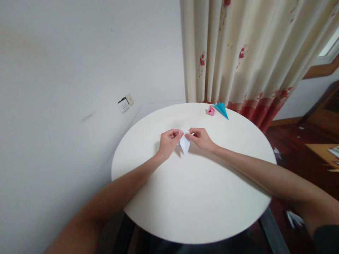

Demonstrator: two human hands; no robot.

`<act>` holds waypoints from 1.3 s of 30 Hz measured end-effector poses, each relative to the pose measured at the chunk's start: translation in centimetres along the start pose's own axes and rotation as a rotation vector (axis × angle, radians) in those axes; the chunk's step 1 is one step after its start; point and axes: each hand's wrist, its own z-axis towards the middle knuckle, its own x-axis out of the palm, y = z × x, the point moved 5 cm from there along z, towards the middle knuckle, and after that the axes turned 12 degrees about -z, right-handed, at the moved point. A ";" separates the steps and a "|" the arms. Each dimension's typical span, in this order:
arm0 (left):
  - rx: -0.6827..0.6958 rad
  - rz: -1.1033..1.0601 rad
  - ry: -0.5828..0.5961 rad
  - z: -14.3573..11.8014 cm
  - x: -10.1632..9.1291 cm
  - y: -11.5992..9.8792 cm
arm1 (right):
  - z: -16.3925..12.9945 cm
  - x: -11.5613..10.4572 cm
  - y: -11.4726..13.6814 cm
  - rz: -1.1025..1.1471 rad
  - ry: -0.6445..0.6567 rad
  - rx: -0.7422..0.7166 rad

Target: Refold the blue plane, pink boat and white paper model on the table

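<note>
A piece of folded white paper is held between both hands just over the round white table, its pointed end facing me. My left hand pinches its upper left part between thumb and fingers. On the other side, my right hand grips the upper right part, thumb on top. The fingertips of both hands are close together and cover some of the paper's upper edge. The finer folds are too small to make out.
Near the table's far edge lie a pink folded paper piece and a blue paper plane. Behind them hangs a patterned curtain. A wall socket is at the left. White papers lie on the floor at the right.
</note>
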 end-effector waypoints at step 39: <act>-0.089 -0.138 0.120 0.4 -0.1 1.2 | 0.3 -0.7 -1.8 0.111 -0.088 0.152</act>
